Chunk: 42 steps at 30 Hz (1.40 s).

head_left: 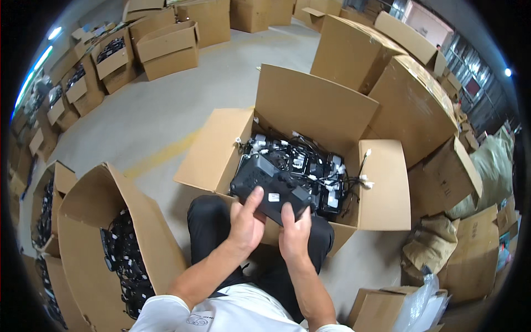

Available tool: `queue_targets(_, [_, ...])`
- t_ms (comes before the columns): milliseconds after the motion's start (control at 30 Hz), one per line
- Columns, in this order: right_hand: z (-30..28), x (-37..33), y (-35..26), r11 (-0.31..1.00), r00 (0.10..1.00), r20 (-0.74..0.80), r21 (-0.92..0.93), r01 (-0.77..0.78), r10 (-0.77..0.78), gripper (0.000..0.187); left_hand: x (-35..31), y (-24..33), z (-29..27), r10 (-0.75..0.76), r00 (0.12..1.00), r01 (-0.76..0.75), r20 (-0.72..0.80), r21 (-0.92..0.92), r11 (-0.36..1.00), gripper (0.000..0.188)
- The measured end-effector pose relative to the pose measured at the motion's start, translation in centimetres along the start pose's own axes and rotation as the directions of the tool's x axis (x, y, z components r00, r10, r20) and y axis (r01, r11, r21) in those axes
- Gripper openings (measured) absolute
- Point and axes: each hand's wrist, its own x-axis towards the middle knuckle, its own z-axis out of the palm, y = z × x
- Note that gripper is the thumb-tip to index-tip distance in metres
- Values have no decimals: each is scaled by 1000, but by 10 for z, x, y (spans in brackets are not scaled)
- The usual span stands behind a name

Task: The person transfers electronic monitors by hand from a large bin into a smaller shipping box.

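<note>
Both of my hands grip a flat black plastic housing [269, 188] with a small white label, held over the near edge of an open cardboard box [315, 99]. My left hand [247, 221] has its thumb on top of the housing, fingers hidden beneath. My right hand [295, 228] clasps its near right edge, thumb also on top. Inside the box, just beyond the housing, lie several black electronic units [301, 160] with black cables and white connectors. One cable end with a white plug [366, 181] hangs over the right flap.
At my left stands a tall open box [83, 221] holding black cabled parts [128, 260]. Large cartons [415, 99] stand at the back right. More boxes [168, 50] line the far left. A small box with clear plastic wrap [423, 301] sits at the lower right.
</note>
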Motion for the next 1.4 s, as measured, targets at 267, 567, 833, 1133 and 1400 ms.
queue_targets(267, [-20,2,-21,765,905,124,-495,412,-408,70,21,35,-48,-172,985,150,10,442,884,53])
queue_targets(567, [-22,41,-31,715,909,218,-563,415,-356,55,21,11,-33,81,976,46,-200,561,827,35])
queue_targets(833, [-26,88,-97,710,680,732,-452,539,-50,66,91,44,-17,-469,851,378,235,345,859,60])
queue_targets(1133, [-108,141,23,848,943,235,-524,-82,236,54,120,-28,20,-493,521,-812,697,582,-35,86])
queue_targets(1400, [-162,168,70,347,364,11,-327,-879,931,52,182,-9,-60,-148,957,-226,249,961,159,53])
